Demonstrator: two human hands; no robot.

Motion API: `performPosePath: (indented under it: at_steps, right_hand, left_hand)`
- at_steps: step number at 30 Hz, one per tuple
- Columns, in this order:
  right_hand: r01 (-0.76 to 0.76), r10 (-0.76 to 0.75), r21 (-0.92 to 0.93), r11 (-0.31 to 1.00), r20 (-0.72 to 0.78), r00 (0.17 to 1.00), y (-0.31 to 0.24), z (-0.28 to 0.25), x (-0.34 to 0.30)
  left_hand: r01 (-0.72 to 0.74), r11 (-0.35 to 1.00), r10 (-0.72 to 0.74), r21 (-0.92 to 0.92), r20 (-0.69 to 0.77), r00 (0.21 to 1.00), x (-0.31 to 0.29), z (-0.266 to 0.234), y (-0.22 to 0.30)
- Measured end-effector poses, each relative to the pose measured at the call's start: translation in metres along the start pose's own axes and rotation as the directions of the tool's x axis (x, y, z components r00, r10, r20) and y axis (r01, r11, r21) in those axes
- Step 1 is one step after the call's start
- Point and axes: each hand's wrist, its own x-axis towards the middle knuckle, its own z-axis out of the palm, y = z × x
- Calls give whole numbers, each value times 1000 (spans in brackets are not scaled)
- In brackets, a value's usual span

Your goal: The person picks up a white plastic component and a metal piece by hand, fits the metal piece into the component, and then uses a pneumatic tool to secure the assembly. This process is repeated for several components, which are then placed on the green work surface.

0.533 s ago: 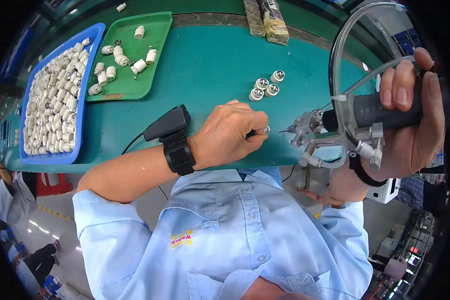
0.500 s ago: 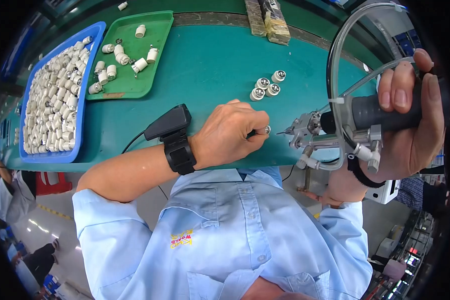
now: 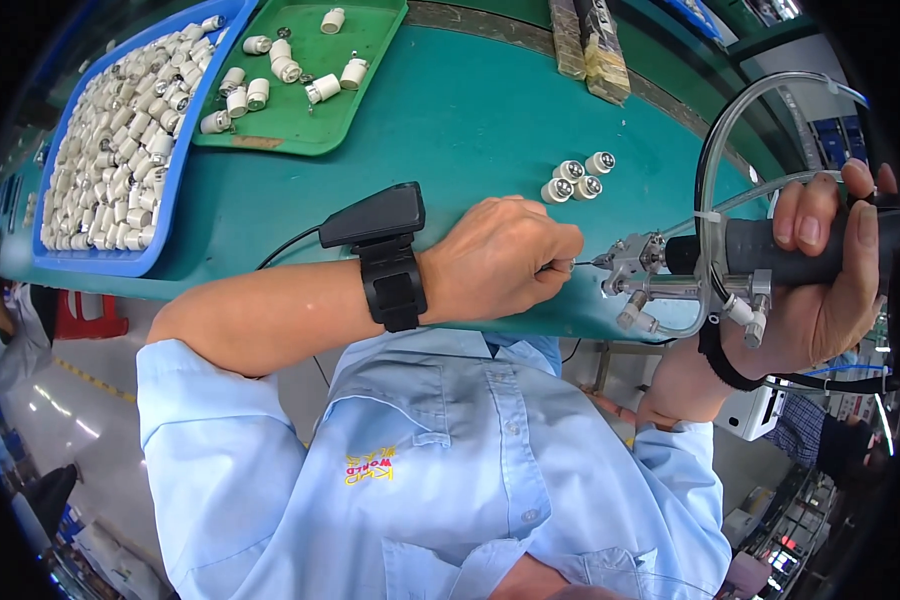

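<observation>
My left hand [image 3: 500,258] is closed around a small part that sits at its fingertips, mostly hidden; a black device is strapped to that wrist [image 3: 390,275]. My right hand [image 3: 820,270] grips the black handle of a pneumatic screwdriver [image 3: 690,265] lying sideways, its metal tip touching the part at my left fingertips. Clear air hoses [image 3: 715,170] loop up from the tool. Three small white round parts [image 3: 575,178] stand on the green table just beyond my left hand.
A green tray [image 3: 300,120] at the far left-centre holds several white cylindrical parts. A blue bin [image 3: 110,150] to its left is full of the same parts. Two packets [image 3: 590,40] lie at the table's far edge. The green table [image 3: 450,130] curves near my chest.
The screwdriver and my right hand have shifted slightly left toward my left hand. My left hand stays in place.
</observation>
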Motion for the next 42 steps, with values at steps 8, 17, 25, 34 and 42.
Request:
performPosePath:
  at_steps: [8, 17, 25, 34, 42]
  right_hand:
    - [-8, 7, 16, 1000, 39, 999, 0, 2, -2]
    - [-48, 47, 33, 998, 28, 998, 1, 11, -4]
    - [-51, 52, 41, 998, -4, 999, -27, -17, 29]
    - [-46, 46, 7, 999, 10, 999, -19, -2, 10]
    - [-65, 66, 23, 998, -46, 997, -7, 15, 3]
  left_hand:
    - [-4, 1000, 4, -9, -17, 1000, 0, 2, -2]
    - [-3, 1000, 3, -9, -21, 1000, 0, 3, -1]
    - [22, 1000, -22, -8, -30, 999, -2, 2, 3]
    - [-71, 996, 65, -63, -89, 994, -2, 8, -4]
    - [-84, 996, 80, -42, -91, 993, -2, 8, -4]
